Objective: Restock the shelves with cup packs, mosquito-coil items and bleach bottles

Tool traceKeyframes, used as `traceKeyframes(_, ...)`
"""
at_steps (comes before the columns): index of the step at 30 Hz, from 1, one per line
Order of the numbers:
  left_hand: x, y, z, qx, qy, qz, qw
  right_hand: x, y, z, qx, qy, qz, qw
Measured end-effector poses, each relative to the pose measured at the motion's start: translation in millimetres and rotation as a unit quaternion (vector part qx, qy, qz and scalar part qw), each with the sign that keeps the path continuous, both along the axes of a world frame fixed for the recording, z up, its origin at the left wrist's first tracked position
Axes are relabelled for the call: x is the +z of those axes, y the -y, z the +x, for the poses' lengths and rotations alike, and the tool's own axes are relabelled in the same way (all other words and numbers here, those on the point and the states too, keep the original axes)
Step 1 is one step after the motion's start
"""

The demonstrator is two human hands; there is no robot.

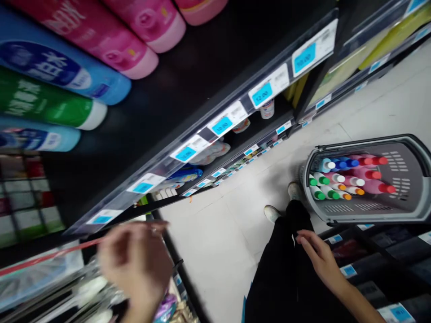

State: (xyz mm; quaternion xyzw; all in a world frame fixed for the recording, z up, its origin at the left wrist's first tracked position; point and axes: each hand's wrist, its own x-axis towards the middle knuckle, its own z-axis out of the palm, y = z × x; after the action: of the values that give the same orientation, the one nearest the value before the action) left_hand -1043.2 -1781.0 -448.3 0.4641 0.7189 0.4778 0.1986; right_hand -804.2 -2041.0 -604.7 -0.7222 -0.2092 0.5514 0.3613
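Your left hand (134,264) blurred, fingers part-curled, grip impossible to tell, just above bagged goods (90,291), your right hand (319,258) loosely open, empty, beside your black trousers (279,273), bottle-filled gray shopping basket (370,142) on the right

"Where are your hands?"

"My left hand (134,264), blurred, is over plastic-wrapped goods (40,273); my right hand (319,260) hangs against my black trousers (283,273), near a grey basket (370,216) of bottles (353,172)."
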Motion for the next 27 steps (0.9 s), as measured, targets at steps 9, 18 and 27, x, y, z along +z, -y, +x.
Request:
traceKeyframes(9, -149.6, 201.5, 94.4, -0.126, 0.128, -0.466, 0.866, -107.5, 7.8, 105.2, -0.085, 0.128, -0.046, 0.987)
traceKeyframes(18, -171.3, 223.4, 146.2, -0.26, 0.128, -0.514, 0.807, -188.1, -8.7, 155.5, 0.088, 0.244, -0.159, 0.953)
traceKeyframes(27, -185.9, 203.9, 149.2, -0.22, 0.077, -0.529, 0.816, -216.6, -0.9, 171.6, 0.127, 0.22, -0.242, 0.936)
